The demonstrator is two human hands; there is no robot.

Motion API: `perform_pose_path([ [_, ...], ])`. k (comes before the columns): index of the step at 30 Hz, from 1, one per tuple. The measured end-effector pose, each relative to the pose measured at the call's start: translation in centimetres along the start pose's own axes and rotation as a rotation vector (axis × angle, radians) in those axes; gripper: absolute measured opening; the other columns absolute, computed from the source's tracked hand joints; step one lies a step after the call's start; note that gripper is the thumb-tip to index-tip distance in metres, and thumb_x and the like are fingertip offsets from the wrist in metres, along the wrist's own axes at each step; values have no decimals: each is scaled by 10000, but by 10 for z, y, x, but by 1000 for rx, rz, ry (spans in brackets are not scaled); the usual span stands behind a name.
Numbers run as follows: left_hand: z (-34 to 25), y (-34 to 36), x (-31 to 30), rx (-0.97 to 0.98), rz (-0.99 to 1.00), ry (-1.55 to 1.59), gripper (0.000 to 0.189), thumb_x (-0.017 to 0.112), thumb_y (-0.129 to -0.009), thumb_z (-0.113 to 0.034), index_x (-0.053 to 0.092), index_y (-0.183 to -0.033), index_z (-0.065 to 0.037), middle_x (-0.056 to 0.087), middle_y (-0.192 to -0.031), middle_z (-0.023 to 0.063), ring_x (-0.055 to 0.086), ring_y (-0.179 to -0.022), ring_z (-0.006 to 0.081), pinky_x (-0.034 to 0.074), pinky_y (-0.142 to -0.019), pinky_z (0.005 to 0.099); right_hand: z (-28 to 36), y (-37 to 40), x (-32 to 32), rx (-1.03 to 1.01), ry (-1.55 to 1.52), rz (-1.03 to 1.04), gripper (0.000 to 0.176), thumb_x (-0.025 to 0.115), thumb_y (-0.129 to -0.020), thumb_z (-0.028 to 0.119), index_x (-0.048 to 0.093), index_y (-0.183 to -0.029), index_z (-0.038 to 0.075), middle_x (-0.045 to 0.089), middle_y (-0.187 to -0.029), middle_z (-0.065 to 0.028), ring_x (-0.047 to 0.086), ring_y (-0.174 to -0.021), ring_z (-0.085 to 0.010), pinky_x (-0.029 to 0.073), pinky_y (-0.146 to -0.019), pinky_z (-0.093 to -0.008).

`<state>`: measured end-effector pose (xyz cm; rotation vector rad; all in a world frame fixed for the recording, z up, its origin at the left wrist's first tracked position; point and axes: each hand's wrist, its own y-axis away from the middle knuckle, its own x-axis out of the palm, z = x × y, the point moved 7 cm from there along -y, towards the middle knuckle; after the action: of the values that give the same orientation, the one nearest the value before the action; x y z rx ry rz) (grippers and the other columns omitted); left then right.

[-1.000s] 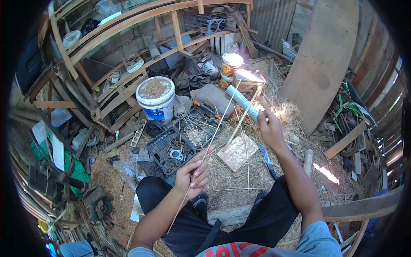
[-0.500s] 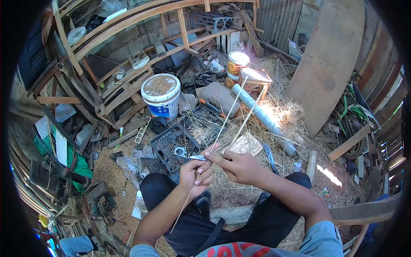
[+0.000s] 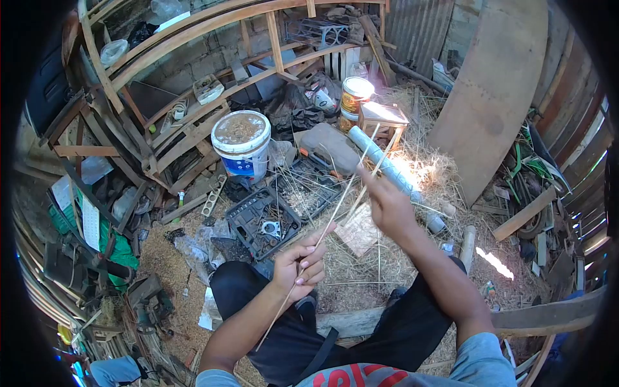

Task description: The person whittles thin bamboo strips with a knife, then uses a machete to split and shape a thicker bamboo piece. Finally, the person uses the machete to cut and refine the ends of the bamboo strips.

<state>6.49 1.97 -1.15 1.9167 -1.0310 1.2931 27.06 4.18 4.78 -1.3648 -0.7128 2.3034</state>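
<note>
Grasping a long, thin, straw-coloured strip [image 3: 342, 205] in the curled fingers of the bare left hand [image 3: 298, 269], slanting it from seven o'clock to one. Holding the bare right hand [image 3: 388, 208] near its upper part, at two o'clock; blurring too much to tell whether gripping anything. Calling, probably, for steady bracing and left fingertips kept clear. Working above straw-strewn ground [image 3: 351, 293], facing a white-and-blue plastic bucket [image 3: 244, 157] at eleven o'clock and a tall brown board [image 3: 493, 97] at two.
</note>
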Motion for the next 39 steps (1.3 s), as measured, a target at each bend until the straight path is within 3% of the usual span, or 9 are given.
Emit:
perform_pose_path([
  [5, 3, -2, -5, 7, 7, -39, 541, 388, -946, -74, 309, -1475, 8, 438, -678, -8, 342, -379, 67, 297, -392, 221, -99, -12, -35, 234, -157, -276, 419, 451, -1002, 127, 481, -1416, 68, 542, -751, -62, 514, -666, -148, 442, -653, -309],
  [7, -6, -5, -11, 90, -94, -120, 494, 398, -969, -76, 344, -1452, 10, 469, -711, -3, 361, -394, 61, 303, -401, 215, -100, -11, -28, 411, -193, -186, 407, 414, -1017, 137, 462, -1389, -22, 676, -1089, -227, 664, -926, -321, 507, -834, -379],
  [10, -15, -10, -23, 157, -204, -123, 431, 422, -995, -79, 385, -1414, 11, 510, -763, 3, 378, -412, 48, 309, -412, 203, -42, 4, -1, 549, -341, 163, 401, 433, -1020, 166, 479, -1379, -5, 679, -1003, -182, 661, -850, -269, 517, -774, -365],
  [12, -16, -12, -25, 168, -249, -154, 386, 447, -1008, -103, 430, -1379, -1, 527, -769, -4, 375, -412, 35, 298, -407, 192, 30, 11, 4, 266, -584, 278, 415, 511, -981, 108, 481, -1382, 8, 548, -758, -40, 515, -647, -137, 447, -614, -314],
  [14, -14, -13, -24, 151, -255, -175, 374, 453, -1012, -115, 446, -1370, -8, 530, -769, -7, 373, -412, 32, 293, -404, 189, 61, 30, 24, -230, -421, 281, 424, 528, -951, 42, 484, -1371, 1, 637, -872, -147, 634, -749, -258, 499, -696, -356],
  [17, -4, -14, -24, 102, -236, -224, 419, 479, -1015, -167, 437, -1417, -58, 551, -803, 3, 365, -412, 31, 290, -409, 190, 68, 29, 23, -100, -476, 331, 356, 529, -955, 45, 538, -1305, -24, 655, -1005, -234, 669, -898, -355, 518, -786, -374],
  [25, 7, -12, 0, -25, -147, -189, 494, 407, -992, -91, 328, -1473, -11, 513, -745, 10, 340, -364, 31, 272, -354, 184, 29, 7, -11, -21, -431, 25, 233, 552, -954, 61, 622, -1140, -60, 652, -971, -217, 661, -860, -346, 515, -755, -366],
  [34, -4, -11, -7, 37, -126, 36, 431, 380, -987, -74, 401, -1417, -71, 449, -689, -7, 329, -350, 40, 272, -340, 192, 81, 52, 25, -320, -210, 410, 600, 591, -841, 33, 494, -1417, 170, 605, -805, -104, 637, -673, -259, 530, -599, -364],
  [39, -6, -10, -5, 57, -80, 73, 448, 363, -990, -71, 369, -1438, -77, 424, -659, -21, 323, -341, 46, 282, -335, 200, 63, 40, 27, -215, -188, 311, 648, 617, -833, 82, 458, -1443, 232, 558, -810, -90, 612, -619, -278, 511, -525, -374],
])
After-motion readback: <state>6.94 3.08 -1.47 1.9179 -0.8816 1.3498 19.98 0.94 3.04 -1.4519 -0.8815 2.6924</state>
